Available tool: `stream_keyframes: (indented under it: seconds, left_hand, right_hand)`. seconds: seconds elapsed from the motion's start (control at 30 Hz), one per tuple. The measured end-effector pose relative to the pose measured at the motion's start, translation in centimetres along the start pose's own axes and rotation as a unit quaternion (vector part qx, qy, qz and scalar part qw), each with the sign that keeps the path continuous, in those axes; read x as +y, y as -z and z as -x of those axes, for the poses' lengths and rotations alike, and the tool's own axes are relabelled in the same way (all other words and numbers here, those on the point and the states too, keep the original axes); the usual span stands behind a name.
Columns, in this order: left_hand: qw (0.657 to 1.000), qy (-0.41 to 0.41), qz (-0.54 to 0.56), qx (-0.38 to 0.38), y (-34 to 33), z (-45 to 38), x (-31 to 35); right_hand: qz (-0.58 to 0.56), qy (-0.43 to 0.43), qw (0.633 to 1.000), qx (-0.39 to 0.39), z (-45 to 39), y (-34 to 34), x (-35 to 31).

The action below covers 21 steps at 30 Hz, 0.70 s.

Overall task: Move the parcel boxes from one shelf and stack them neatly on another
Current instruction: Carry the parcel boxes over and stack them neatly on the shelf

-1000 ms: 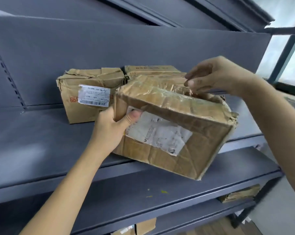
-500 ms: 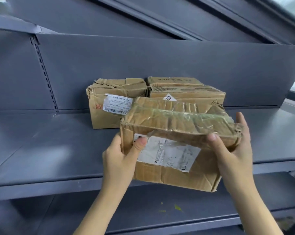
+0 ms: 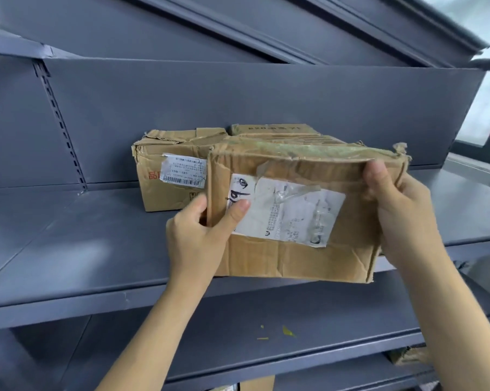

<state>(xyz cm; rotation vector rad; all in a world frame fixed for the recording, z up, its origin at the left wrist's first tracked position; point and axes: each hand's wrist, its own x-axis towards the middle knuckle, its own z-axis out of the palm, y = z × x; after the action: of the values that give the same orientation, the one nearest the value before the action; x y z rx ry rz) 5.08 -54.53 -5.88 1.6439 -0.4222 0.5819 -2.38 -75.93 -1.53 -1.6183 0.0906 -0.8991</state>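
Note:
A worn brown parcel box [image 3: 294, 258] with a torn white label hangs in the air just above the front edge of the grey shelf [image 3: 69, 249]. My left hand [image 3: 201, 235] grips its left edge, thumb pressed on the label. My right hand [image 3: 401, 213] grips its upper right corner, thumb over the front. Behind it on the shelf stands a crumpled box with a barcode label [image 3: 165, 170]. A flatter box [image 3: 272, 129] lies behind the held box, mostly hidden.
The shelf's grey back panel [image 3: 266, 103] rises behind the boxes. A lower shelf [image 3: 266, 334] carries small yellow scraps. Under it, parts of further boxes [image 3: 407, 356] show at the right and bottom. A window lies at far right.
The held box has risen and turned its labelled face towards me. My right hand has shifted from the box's right side to its upper right corner. The view has moved closer to the shelf.

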Motion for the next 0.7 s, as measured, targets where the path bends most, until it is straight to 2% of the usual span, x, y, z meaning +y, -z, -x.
stream_keyframes:
  seconds: [0.1, 0.23, 0.37, 0.43, 0.53, 0.7]
  left_hand:
    - [1.0, -0.016, 0.004, 0.021, -0.2, -0.7, 1.1]
    - [0.995, -0.095, 0.01, 0.034, 0.7, -3.3, 5.0]
    - [0.987, -0.157, -0.019, 0.032, 1.0, -9.3, 8.8]
    - [0.988, -0.149, -0.045, 0.022, 0.4, -12.3, 9.1]
    - [0.988, -0.13, -0.088, 0.003, -0.8, -15.6, 8.4]
    - [0.984, -0.132, -0.122, -0.01, -2.8, -18.8, 7.2]
  right_hand:
    - [-0.035, -0.034, 0.998, -0.046, -1.0, 0.7, -2.4]
    - [-0.048, 0.026, 0.998, -0.028, -3.0, 1.0, -6.9]
    - [-0.068, 0.085, 0.994, -0.006, -7.2, -1.0, -10.0]
    - [-0.079, 0.109, 0.991, -0.002, -10.0, -2.5, -9.9]
    - [-0.084, 0.153, 0.984, -0.035, -14.1, -3.9, -8.1]
    - [-0.021, 0.225, 0.972, -0.058, -17.8, -5.3, -4.9]
